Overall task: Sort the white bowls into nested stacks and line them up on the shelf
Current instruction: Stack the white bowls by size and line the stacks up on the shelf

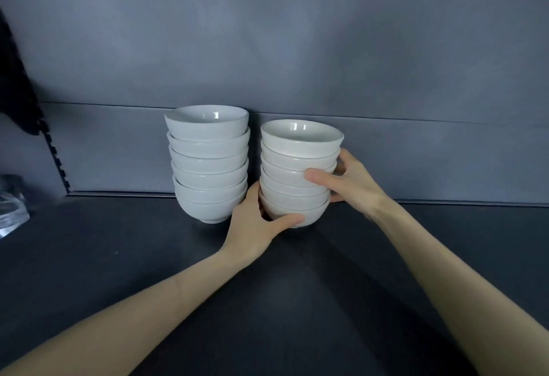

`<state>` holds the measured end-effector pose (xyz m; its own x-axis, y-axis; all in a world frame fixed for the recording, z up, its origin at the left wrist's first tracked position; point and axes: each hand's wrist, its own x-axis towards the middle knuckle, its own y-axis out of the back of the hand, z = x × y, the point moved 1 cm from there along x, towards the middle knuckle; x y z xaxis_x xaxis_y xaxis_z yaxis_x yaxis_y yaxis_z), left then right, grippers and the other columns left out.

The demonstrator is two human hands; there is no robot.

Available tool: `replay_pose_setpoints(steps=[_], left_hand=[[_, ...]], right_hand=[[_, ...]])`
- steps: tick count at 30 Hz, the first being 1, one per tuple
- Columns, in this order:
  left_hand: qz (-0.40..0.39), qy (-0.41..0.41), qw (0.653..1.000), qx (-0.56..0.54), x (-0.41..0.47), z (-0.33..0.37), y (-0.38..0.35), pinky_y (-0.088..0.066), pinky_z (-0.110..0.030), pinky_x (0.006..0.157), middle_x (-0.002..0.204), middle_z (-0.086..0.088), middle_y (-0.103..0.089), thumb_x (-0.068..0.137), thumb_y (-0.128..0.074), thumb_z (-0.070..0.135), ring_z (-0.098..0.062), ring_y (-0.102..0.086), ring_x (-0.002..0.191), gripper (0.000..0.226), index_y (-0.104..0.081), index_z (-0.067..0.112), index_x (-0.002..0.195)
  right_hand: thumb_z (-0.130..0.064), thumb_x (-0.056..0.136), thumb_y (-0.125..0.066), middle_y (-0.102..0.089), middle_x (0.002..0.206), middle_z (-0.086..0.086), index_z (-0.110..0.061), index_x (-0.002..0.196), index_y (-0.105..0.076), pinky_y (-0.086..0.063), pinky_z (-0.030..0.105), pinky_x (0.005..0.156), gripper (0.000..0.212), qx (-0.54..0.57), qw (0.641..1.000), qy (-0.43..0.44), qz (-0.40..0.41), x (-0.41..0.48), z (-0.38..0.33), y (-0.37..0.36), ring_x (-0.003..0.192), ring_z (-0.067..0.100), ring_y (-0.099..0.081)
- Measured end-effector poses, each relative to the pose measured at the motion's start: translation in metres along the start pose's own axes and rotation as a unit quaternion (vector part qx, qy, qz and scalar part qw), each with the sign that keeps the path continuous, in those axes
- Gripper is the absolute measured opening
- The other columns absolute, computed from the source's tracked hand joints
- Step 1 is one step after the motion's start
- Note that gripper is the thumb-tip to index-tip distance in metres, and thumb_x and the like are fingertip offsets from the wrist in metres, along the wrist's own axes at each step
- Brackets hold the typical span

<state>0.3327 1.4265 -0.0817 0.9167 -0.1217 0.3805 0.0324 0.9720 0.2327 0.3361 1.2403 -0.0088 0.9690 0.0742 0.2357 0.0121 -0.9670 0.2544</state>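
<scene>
The left hand (pixel 252 228) is cupping the right stack (pixel 297 167) at its base and the right hand (pixel 352 187) its middle, fingers (pixel 286 221) curled around it, near the shelf (pixel 118 256) back edge. It is probably heavy, slippery and breakable.

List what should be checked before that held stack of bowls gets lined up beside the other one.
1. Grip of left hand round the base of right stack: ok.
2. Grip of right hand at its middle: ok.
3. Right stack straight: not ok, top bowl tilts.
4. Left stack upright: ok.
5. Stacks apart: ok.
6. Right stack resting on shelf: cannot tell.
</scene>
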Motion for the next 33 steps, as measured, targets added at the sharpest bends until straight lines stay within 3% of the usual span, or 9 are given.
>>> replay_pose_setpoints(steps=[5, 13, 20, 26, 30, 33], left_hand=[[0.022, -0.001, 1.000, -0.004, 0.0017, -0.0009, 0.0001, -0.046, -0.032, 0.105, 0.128, 0.013, -0.060, 0.068, -0.085, 0.030, -0.001, -0.055, 0.119, 0.078, -0.047, 0.023, 0.136], [0.020, -0.012, 0.999, 0.022, 0.0008, -0.0020, 0.0012, -0.042, -0.035, 0.108, 0.130, 0.016, -0.058, 0.071, -0.082, 0.034, -0.002, -0.052, 0.122, 0.076, -0.045, 0.028, 0.137], [0.009, -0.014, 0.999, 0.038, -0.0001, 0.0014, 0.0020, -0.037, -0.019, 0.105, 0.126, 0.024, -0.054, 0.075, -0.079, 0.031, 0.003, -0.048, 0.121, 0.071, -0.039, 0.035, 0.134], [0.015, -0.022, 0.999, 0.047, 0.0005, 0.0010, 0.0035, -0.033, 0.003, 0.092, 0.125, 0.025, -0.054, 0.075, -0.080, 0.033, 0.019, -0.044, 0.114, 0.072, -0.043, 0.031, 0.136], [0.021, -0.025, 0.998, 0.048, 0.0010, 0.0006, 0.0036, -0.033, 0.004, 0.089, 0.124, 0.027, -0.054, 0.075, -0.080, 0.032, 0.019, -0.044, 0.115, 0.069, -0.045, 0.032, 0.134], [0.022, -0.024, 0.998, 0.052, 0.0008, 0.0002, 0.0035, -0.033, 0.005, 0.087, 0.119, 0.030, -0.054, 0.075, -0.080, 0.030, 0.023, -0.045, 0.110, 0.065, -0.044, 0.036, 0.130]], right_hand=[[-0.038, 0.071, -0.079, -0.060, 0.120, -0.011, -0.025, 0.136, -0.042, -0.057, 0.041, 0.085, 0.075, -0.013, 1.000, 0.000, 0.001, 0.0049, 0.0004, -0.0050, 0.112, 0.011, -0.059], [-0.049, 0.060, -0.076, -0.057, 0.130, -0.012, -0.030, 0.140, -0.041, -0.057, 0.039, 0.087, 0.089, -0.013, 0.999, 0.001, -0.033, 0.0025, 0.0012, -0.0009, 0.113, 0.005, -0.057], [-0.034, 0.074, -0.078, -0.059, 0.124, -0.014, -0.026, 0.137, -0.044, -0.059, 0.034, 0.080, 0.072, -0.005, 1.000, 0.004, -0.006, 0.0050, 0.0050, -0.0028, 0.108, 0.005, -0.060], [-0.036, 0.074, -0.078, -0.058, 0.122, -0.017, -0.026, 0.137, -0.043, -0.058, 0.037, 0.084, 0.073, -0.010, 1.000, 0.006, -0.005, 0.0058, 0.0061, -0.0022, 0.107, 0.003, -0.059], [-0.049, 0.060, -0.077, -0.058, 0.125, -0.015, -0.027, 0.137, -0.043, -0.057, 0.041, 0.086, 0.087, -0.014, 1.000, 0.005, -0.018, 0.0045, 0.0043, -0.0011, 0.110, 0.006, -0.059], [-0.046, 0.064, -0.077, -0.059, 0.127, -0.014, -0.027, 0.137, -0.045, -0.058, 0.040, 0.085, 0.081, -0.012, 1.000, 0.008, -0.020, 0.0041, 0.0047, -0.0007, 0.110, 0.007, -0.060]])
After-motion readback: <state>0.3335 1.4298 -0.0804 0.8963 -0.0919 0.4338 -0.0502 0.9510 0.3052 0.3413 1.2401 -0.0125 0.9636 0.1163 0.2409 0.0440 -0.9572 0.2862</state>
